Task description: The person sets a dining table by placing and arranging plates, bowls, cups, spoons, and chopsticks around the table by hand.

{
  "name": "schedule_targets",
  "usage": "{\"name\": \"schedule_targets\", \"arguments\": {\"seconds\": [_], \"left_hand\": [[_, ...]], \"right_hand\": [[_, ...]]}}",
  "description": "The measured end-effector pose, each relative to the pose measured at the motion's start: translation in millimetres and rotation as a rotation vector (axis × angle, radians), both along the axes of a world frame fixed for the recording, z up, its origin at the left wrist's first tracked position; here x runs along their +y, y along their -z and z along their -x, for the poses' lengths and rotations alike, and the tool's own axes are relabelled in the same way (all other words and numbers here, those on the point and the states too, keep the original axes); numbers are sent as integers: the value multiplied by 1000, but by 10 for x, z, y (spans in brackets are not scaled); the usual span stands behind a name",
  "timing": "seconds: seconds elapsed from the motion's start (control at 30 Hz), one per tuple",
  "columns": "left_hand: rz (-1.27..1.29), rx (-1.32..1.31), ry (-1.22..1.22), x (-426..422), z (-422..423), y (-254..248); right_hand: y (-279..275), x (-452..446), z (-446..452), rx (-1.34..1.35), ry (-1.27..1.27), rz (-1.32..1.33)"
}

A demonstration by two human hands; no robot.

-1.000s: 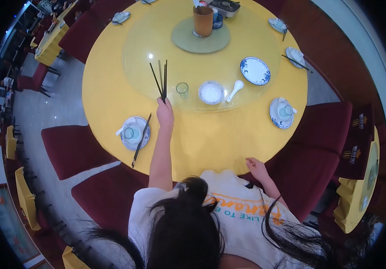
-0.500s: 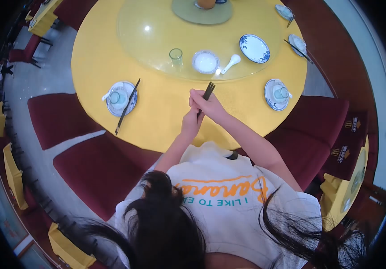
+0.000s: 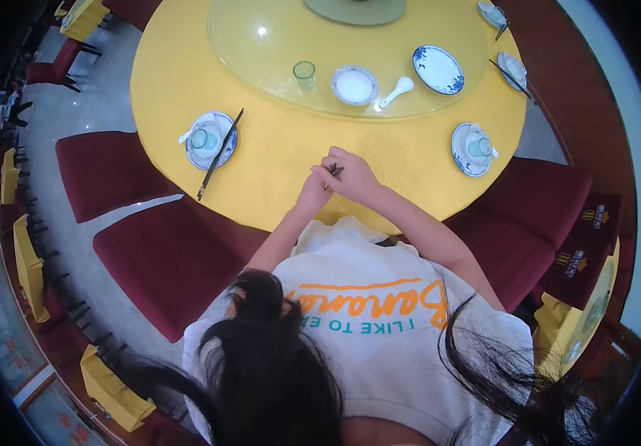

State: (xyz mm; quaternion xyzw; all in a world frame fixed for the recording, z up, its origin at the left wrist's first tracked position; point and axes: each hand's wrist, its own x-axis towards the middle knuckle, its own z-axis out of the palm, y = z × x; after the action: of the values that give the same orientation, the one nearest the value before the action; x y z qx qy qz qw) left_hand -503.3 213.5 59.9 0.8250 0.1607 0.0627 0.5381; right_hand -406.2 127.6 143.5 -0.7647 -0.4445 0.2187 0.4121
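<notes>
Close over the near edge of the table, my left hand (image 3: pixel 314 190) and my right hand (image 3: pixel 353 177) are pressed together. Both are closed around a small bundle of dark chopsticks (image 3: pixel 336 170). Only the tips show between the fingers, pointing up toward the camera; the rest of their length is hidden. My right hand sits slightly farther forward, with its fingers curled over the bundle. The hands are nearest the yellow tablecloth (image 3: pixel 276 171).
A glass turntable (image 3: pixel 261 67) carries a green glass (image 3: pixel 304 72), a white bowl (image 3: pixel 354 85), a white spoon (image 3: pixel 397 93) and a blue-patterned plate (image 3: pixel 438 70). Place settings include a left plate (image 3: pixel 225 151) with chopsticks (image 3: pixel 220 154) and a right plate (image 3: pixel 460 156). Maroon chairs (image 3: pixel 153 275) flank me.
My hands have drawn a little closer to my body. The chopsticks have turned from slanting forward to pointing at the camera, so less of them shows. The view has shifted slightly.
</notes>
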Motion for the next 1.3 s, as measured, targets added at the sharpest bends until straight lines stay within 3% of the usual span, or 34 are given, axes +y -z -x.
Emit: {"name": "schedule_targets", "arguments": {"seconds": [0.07, 0.17, 0.27, 0.37, 0.47, 0.67, 0.87, 0.93, 1.03, 1.3], "left_hand": [[85, 63, -29, -5, -8, -82], [28, 80, -63, 93, -19, -183], [-132, 122, -162, 397, -6, -282], [-246, 156, -326, 985, -143, -322], [-406, 169, -341, 1648, -423, -376], [-631, 375, -283, 2633, -1187, 67], [-635, 523, -297, 2857, -1655, 272], [-615, 579, -322, 2808, -1726, 220], [-904, 486, -304, 2859, -1785, 437], [-911, 435, -338, 2875, -1816, 366]], "right_hand": [[59, -2, -40, 336, 109, 98], [20, -68, -207, 225, 39, -60], [-68, -239, -281, 413, 164, -73], [121, -576, -433, 412, 300, -98], [243, -1026, -455, 454, 515, -111], [645, -1904, -176, 382, 889, 144], [605, -2094, 245, 348, 1089, 119], [538, -2061, 312, 353, 1128, 105], [433, -2031, 357, 349, 1142, 100], [555, -2036, 266, 238, 1078, 123]]}}
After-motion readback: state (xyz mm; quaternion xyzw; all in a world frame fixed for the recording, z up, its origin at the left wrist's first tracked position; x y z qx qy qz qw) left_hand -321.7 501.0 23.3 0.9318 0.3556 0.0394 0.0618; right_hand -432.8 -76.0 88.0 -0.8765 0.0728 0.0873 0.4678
